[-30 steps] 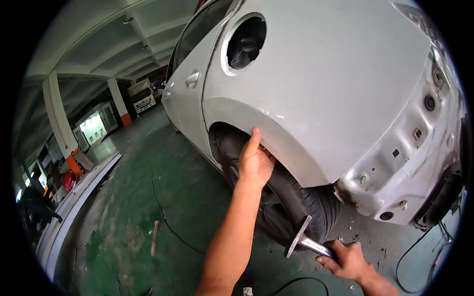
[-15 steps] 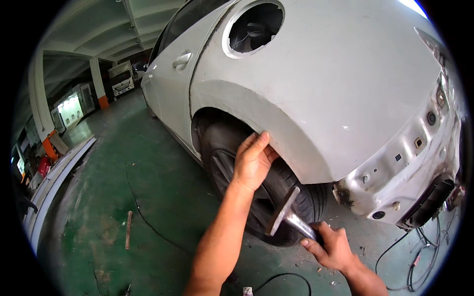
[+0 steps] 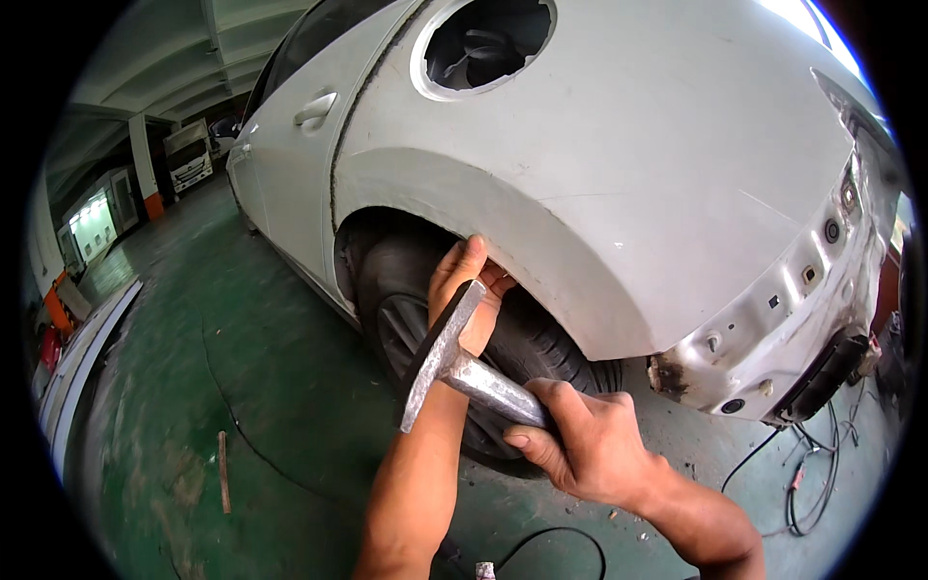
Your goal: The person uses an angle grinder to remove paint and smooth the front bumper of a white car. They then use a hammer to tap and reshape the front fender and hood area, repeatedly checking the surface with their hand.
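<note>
A silver metal body hammer (image 3: 491,389), its head long and flat, is held by my right hand (image 3: 592,443), which is closed round the handle. The hammer head is raised in front of my left wrist and hides part of it. My left hand (image 3: 454,273) grips the lip of the white car's rear wheel arch (image 3: 522,220). Its thumb presses on the outer face, and the fingers curl under the edge, partly out of sight. Right behind both hands is the black tyre (image 3: 546,350), with the grey wheel rim partly covered by my left arm.
The car's stripped rear panel (image 3: 749,358) is at the right, above black cables (image 3: 831,483) on the floor. Long pale panels (image 3: 92,372) lie at the far left. A thin strip (image 3: 224,472) and a cable lie on the green floor (image 3: 280,387). A truck (image 3: 188,155) stands far back.
My right hand has lifted the hammer up and to the left, across my left wrist. My left hand keeps its hold on the arch edge. The whole view has shifted slightly.
</note>
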A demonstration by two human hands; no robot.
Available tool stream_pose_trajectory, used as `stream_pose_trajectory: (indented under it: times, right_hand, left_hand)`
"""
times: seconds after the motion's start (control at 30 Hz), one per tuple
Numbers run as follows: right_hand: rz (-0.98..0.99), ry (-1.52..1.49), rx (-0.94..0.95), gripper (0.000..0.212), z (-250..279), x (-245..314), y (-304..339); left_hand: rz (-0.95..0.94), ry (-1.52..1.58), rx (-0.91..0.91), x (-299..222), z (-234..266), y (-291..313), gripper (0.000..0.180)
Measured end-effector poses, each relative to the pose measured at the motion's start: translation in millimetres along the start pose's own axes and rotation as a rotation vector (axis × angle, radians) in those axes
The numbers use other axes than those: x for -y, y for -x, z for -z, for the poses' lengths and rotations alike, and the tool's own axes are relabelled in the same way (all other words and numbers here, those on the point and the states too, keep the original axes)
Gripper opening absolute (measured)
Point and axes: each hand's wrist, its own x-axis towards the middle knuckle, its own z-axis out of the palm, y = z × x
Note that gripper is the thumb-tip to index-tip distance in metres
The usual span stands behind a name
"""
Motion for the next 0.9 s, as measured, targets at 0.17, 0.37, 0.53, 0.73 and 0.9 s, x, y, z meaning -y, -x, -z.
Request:
stream_pose_trajectory:
  times: [0.17,0.37,0.53,0.73,0.9]
  right_hand:
    - [-0.248,0.107,0.024,0.039,-14.8,-19.5,5.8]
    - [-0.107,0.082,0.059,0.041,-2.1,-17.7,3.1]
    - [-0.155,-0.059,0.026,0.041,-5.5,-10.0,12.1]
    - [-0.286,-0.101,0.051,0.045,1.0,-28.4,28.1]
    - [-0.332,-0.147,0.084,0.048,14.4,-43.1,33.9]
  left_hand:
    - [-0.006,-0.039,-0.05,3.4,-3.9,-2.6,0.041]
    - [-0.023,-0.051,-0.053,1.5,-6.0,-1.3,0.041]
    - [0.025,-0.033,-0.06,-1.3,-4.7,1.3,0.041]
    - [0.019,-0.032,-0.04,0.6,-8.1,2.2,0.041]
    - [0.021,-0.034,-0.06,1.4,-7.4,2.6,0.042]
